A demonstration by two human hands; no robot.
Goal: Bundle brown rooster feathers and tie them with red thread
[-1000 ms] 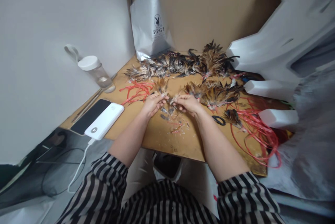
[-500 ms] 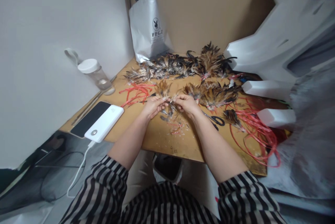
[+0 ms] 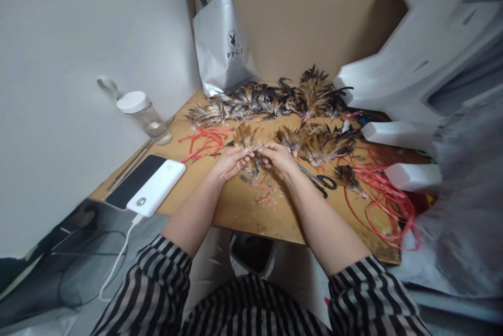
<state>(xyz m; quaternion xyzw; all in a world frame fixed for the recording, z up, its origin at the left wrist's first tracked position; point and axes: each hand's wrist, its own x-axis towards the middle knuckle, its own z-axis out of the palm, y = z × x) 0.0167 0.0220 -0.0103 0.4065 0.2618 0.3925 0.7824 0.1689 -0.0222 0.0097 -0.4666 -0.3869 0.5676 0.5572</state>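
My left hand (image 3: 230,163) and my right hand (image 3: 280,159) meet over the middle of the wooden table (image 3: 243,210). Together they pinch a small bundle of brown feathers (image 3: 247,138) that fans out above the fingers. Feather scraps and bits of red string (image 3: 266,193) lie on the table just below my hands. A pile of brown and black feather bundles (image 3: 275,99) stretches across the back, with more feather bundles (image 3: 320,142) to the right of my right hand. Black scissors (image 3: 323,182) lie right of my right wrist.
Red string (image 3: 204,139) lies left of my hands, and a larger tangle of red string (image 3: 383,199) at the right. A white power bank (image 3: 156,188) on a phone (image 3: 131,181), a clear bottle (image 3: 144,110), a grey bag (image 3: 222,42) and white foam blocks (image 3: 401,134) ring the table.
The hands stay together on the feather bundle with small finger shifts. The view has tilted slightly, and the scissors show more fully beside the right wrist.
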